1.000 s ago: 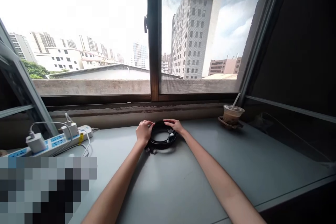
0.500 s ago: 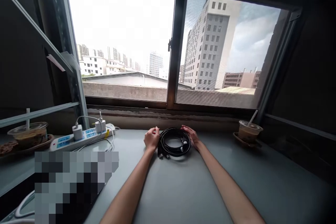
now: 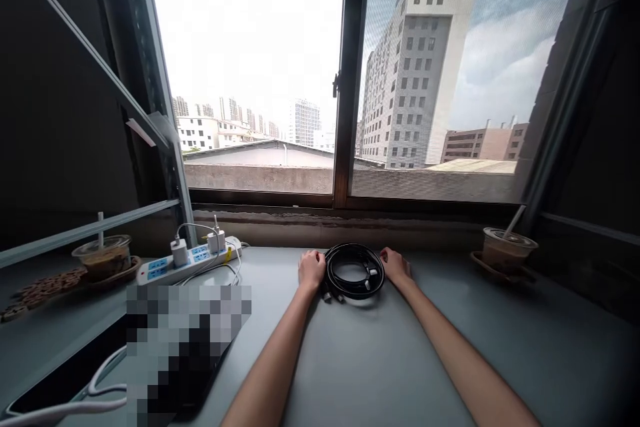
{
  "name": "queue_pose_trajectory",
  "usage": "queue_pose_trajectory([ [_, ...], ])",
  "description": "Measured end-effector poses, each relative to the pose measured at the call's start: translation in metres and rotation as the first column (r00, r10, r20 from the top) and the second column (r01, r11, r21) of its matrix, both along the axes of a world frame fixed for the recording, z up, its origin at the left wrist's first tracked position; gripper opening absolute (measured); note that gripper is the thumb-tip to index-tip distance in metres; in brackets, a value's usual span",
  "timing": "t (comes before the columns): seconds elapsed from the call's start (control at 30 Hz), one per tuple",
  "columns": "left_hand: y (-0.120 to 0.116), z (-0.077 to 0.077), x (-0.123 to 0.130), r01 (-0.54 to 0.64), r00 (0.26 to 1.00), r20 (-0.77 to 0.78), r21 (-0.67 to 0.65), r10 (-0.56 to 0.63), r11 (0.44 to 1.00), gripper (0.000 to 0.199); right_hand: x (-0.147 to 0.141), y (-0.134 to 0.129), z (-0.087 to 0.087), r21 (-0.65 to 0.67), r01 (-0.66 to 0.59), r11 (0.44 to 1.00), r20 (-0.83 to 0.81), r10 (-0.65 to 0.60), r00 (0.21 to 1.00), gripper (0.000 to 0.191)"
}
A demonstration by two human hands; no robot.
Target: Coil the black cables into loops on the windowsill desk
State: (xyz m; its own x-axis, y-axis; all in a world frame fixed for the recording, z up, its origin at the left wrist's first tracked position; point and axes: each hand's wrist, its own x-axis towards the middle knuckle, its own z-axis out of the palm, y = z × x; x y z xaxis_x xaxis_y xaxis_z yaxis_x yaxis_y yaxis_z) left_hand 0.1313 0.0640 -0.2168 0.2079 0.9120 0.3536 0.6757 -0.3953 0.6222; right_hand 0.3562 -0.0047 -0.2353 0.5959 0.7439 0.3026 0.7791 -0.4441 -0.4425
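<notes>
A coiled black cable [image 3: 332,273] lies flat on the grey table, with metallic connector ends showing inside the ring and at its lower left edge. Close against the coil's left side rests my left hand [image 3: 312,269], its fingers curled in and no object visible in them. On the opposite side, my right hand [image 3: 397,267] has its fingers bent inward beside the coil's edge. Whether either set of fingertips touches the cable is hard to tell.
A white power strip [image 3: 165,270] with two plugged chargers [image 3: 179,252] stands back left. Drink cups sit on both sides, the left cup [image 3: 103,259] and the right cup [image 3: 507,250]. A window [image 3: 342,147] is behind; a pixelated patch covers the front left.
The view has shifted so the scene sits further right. My right hand's fingers, stretched over the coil's edge before, are now curled beside it. The coil stays on the table between my hands.
</notes>
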Motion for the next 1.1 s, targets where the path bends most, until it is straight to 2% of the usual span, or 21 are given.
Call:
queue_pose_trajectory([
  [0.13, -0.002, 0.000, 0.001, -0.048, 0.999, 0.006, 0.008, 0.047, 0.999, 0.023, 0.004, -0.006, 0.005, -0.146, 0.101, 0.984, 0.027, -0.098, 0.995, 0.031],
  [0.37, 0.004, -0.002, 0.000, -0.142, 0.986, 0.084, -0.027, 0.144, 0.989, 0.026, 0.009, -0.011, 0.008, -0.271, 0.093, 0.958, 0.040, -0.085, 0.996, 0.031],
  [0.63, 0.008, -0.002, -0.002, -0.152, 0.961, 0.233, -0.005, 0.148, 0.988, 0.026, 0.006, -0.011, 0.010, -0.299, 0.096, 0.949, 0.056, -0.083, 0.995, 0.030],
  [0.93, 0.001, 0.003, -0.003, -0.176, 0.960, 0.227, 0.023, 0.167, 0.984, 0.025, 0.007, -0.010, 0.009, -0.294, 0.096, 0.951, 0.054, -0.084, 0.995, 0.031],
  [1.1, -0.007, 0.006, -0.002, -0.126, 0.974, 0.197, 0.048, 0.114, 0.991, 0.049, 0.006, -0.012, 0.010, -0.297, 0.091, 0.950, 0.074, -0.073, 0.995, 0.029],
])
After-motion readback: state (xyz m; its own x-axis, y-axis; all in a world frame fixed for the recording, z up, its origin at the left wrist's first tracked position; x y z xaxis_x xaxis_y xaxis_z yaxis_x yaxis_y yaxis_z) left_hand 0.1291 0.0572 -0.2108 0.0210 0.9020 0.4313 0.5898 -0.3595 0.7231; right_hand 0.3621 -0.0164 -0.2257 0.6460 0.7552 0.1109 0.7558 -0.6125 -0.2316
